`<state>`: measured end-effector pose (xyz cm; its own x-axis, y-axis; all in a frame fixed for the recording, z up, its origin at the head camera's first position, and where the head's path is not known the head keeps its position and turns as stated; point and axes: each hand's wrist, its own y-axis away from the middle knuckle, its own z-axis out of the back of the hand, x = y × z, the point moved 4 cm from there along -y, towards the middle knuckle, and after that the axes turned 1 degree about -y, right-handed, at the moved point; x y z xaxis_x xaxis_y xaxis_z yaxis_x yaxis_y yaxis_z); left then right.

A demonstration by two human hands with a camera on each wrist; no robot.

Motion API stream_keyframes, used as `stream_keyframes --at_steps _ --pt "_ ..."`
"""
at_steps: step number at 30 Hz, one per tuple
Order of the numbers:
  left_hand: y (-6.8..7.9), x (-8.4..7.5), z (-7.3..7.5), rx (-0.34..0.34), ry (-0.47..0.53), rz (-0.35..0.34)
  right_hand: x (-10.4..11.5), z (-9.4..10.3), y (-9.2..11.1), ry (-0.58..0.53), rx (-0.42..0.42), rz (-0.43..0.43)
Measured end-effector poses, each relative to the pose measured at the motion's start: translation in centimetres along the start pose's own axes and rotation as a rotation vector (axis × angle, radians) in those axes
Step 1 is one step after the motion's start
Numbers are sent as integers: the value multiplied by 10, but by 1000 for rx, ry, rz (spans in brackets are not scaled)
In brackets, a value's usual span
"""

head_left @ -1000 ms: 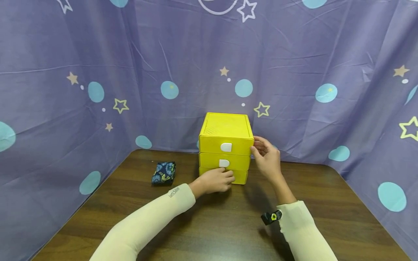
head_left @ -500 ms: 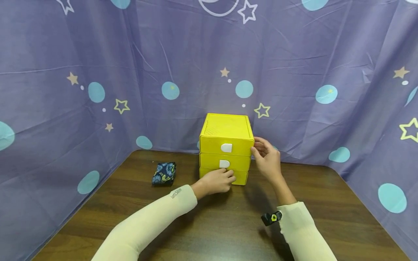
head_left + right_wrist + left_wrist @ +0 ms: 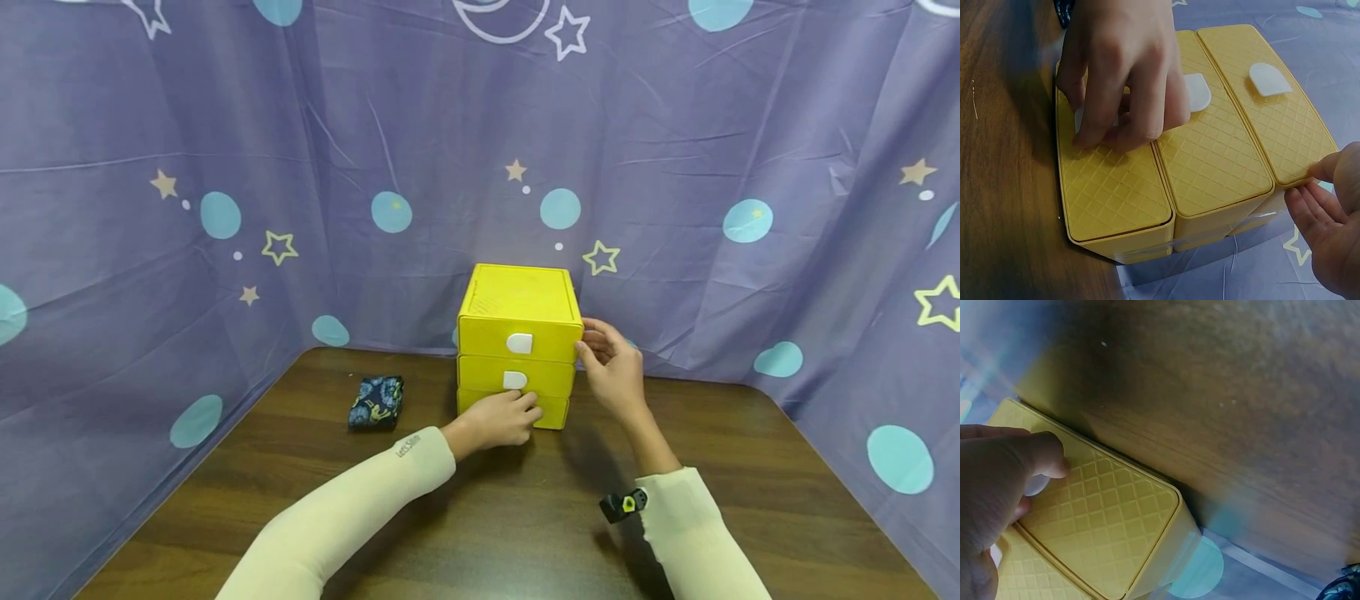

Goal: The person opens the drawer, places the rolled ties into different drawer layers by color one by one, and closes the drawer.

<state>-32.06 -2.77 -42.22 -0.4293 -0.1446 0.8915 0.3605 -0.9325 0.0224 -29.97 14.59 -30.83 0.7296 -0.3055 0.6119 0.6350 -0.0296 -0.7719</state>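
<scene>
A small yellow cabinet (image 3: 525, 293) with three stacked drawers stands near the back of the table, its waffle-patterned fronts facing me. My left hand (image 3: 498, 418) reaches across the bottom drawer (image 3: 1116, 194), thumb and fingers pinching its white pull tab (image 3: 1037, 485), which they mostly cover. All the drawers look pushed in. On the other side, my right hand (image 3: 618, 373) holds the cabinet's right edge at the top drawer (image 3: 480, 335). Its thumb lies at the front corner and its fingers sit along the side wall, as the right wrist view shows.
A folded dark blue patterned cloth (image 3: 377, 402) lies on the wooden table (image 3: 480, 533), left of the cabinet. Purple curtains (image 3: 450, 125) with stars and dots hang close behind the table and along its sides. A black strap (image 3: 622, 505) sits at my right sleeve.
The head view has tilted very slightly, so the scene sits a little lower. Both hands and the cabinet keep their places.
</scene>
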Motion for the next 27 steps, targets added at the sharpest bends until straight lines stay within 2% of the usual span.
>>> stream_keyframes --at_steps 5,13,27 --pt "1 -2 2 5 -2 4 1 -2 1 -4 9 11" --pt "4 -3 13 32 7 -40 2 1 1 29 8 30" --pt "10 -8 22 -8 -11 -59 4 2 2 30 11 26"
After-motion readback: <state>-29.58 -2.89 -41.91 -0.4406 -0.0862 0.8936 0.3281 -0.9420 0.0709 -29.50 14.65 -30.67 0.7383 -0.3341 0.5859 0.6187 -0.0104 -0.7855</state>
